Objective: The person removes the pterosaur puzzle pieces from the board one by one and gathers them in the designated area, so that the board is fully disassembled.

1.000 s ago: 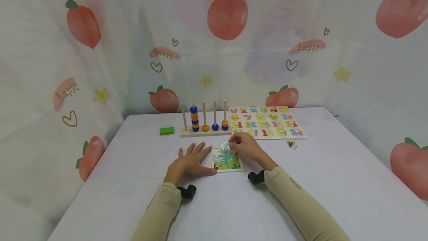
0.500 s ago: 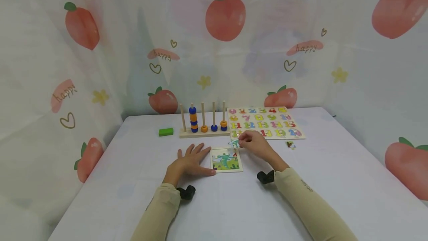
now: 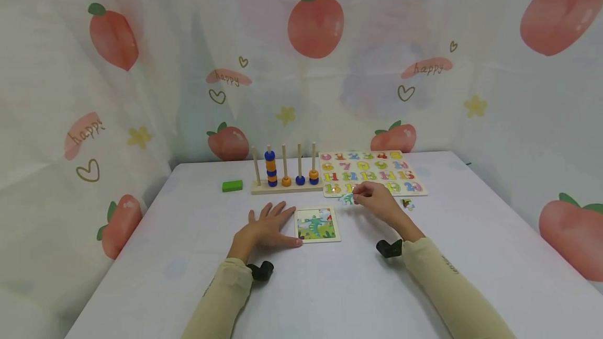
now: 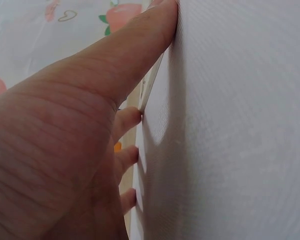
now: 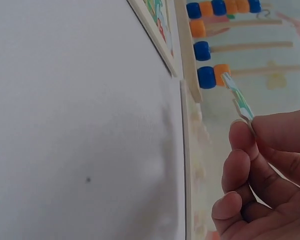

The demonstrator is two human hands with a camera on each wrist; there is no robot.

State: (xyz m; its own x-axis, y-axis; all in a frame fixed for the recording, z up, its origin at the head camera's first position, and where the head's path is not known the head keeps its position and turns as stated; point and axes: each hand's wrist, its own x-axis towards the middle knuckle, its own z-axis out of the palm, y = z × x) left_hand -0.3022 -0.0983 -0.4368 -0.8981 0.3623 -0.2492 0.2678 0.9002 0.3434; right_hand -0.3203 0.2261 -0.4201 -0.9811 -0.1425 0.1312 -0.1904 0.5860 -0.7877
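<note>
A small framed jigsaw puzzle [image 3: 316, 225] with a green dinosaur picture lies on the table, with a pale gap near its top. My left hand [image 3: 266, 232] rests spread at its left side, thumb and a fingertip at the frame's edge. In the left wrist view, the thumb [image 4: 125, 55] and fingertips touch the table and frame. My right hand [image 3: 379, 203] pinches a puzzle piece [image 3: 346, 199] between thumb and fingers, above the table right of the frame. The right wrist view shows that piece [image 5: 240, 102] edge-on, held off the table.
Another puzzle piece [image 3: 407, 204] lies right of my right hand. Behind stand a number board [image 3: 372, 164] and a peg stacker [image 3: 287, 189] with blue and orange beads. A green block [image 3: 232, 186] lies at the back left. A printed curtain hangs behind the table.
My right hand has carried the puzzle piece from above the frame to the right, off the frame. The left hand stays in place beside the frame.
</note>
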